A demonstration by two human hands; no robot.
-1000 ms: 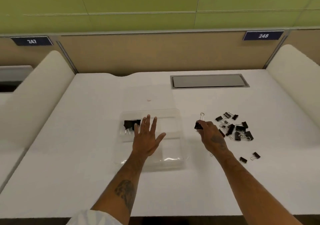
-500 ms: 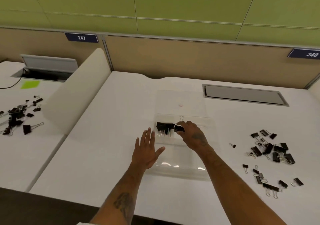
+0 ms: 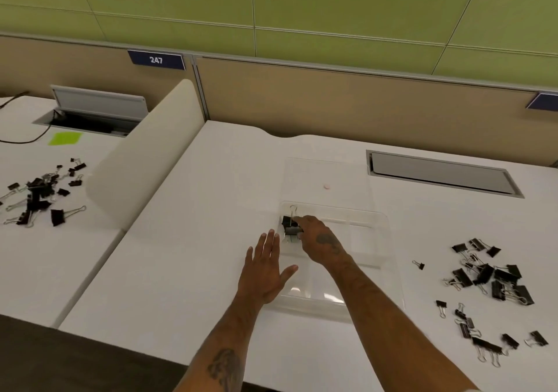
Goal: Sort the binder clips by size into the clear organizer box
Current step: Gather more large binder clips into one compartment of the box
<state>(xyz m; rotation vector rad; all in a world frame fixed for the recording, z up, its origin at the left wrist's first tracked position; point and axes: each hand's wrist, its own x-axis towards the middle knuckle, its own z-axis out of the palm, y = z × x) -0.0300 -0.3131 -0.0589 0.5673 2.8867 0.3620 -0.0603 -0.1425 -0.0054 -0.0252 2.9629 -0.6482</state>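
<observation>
At the far-left compartment of the clear organizer box (image 3: 362,270), the right hand (image 3: 317,240) reaches in with fingers curled over a black binder clip (image 3: 290,225), one wire handle standing up beside the fingertips. Whether the fingers grip this clip or only rest on it cannot be told; other clips in that compartment are hidden under the hand. Just beside the box's left wall, the left hand (image 3: 265,273) lies flat, fingers spread, holding nothing, its thumb touching the box edge. Well to the right on the white desk (image 3: 181,270), a loose pile of clips (image 3: 489,280) lies scattered. Beyond a divider, the neighbouring desk (image 3: 39,258) carries another pile (image 3: 39,192).
</observation>
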